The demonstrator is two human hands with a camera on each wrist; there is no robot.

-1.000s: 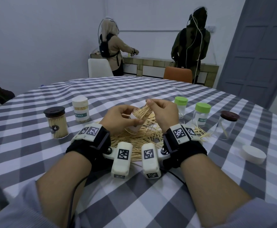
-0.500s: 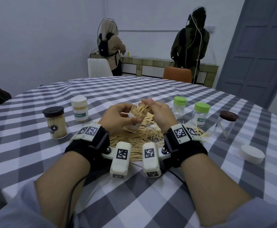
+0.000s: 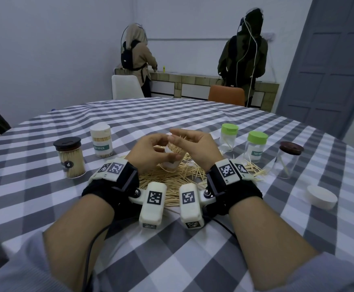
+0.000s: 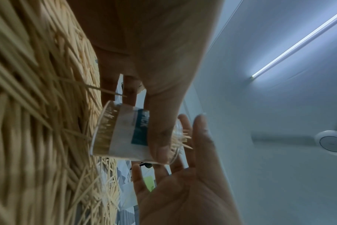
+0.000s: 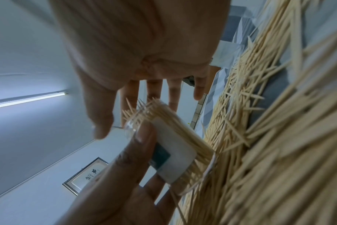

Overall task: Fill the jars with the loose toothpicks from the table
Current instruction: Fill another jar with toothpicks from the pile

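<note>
Left hand point(image 3: 150, 152) grips a clear labelled jar point(image 3: 170, 160) above the pile of loose toothpicks point(image 3: 171, 180) on the checked table point(image 3: 193, 249), thumb and fingers wrapped around its wall. Jar is tilted, mouth towards the right hand point(image 3: 197, 147), packed with toothpicks, tips poking past the rim. Right hand fingers are straight and spread at the jar mouth, grasping nothing. A white lid point(image 3: 321, 196) lies well off to the right.

Left hand point(image 3: 150, 151) raised, fingers and thumb curled in a grip. Right hand point(image 3: 199, 147) beside it, fingers point(image 5: 154, 89) straight and spread.
</note>
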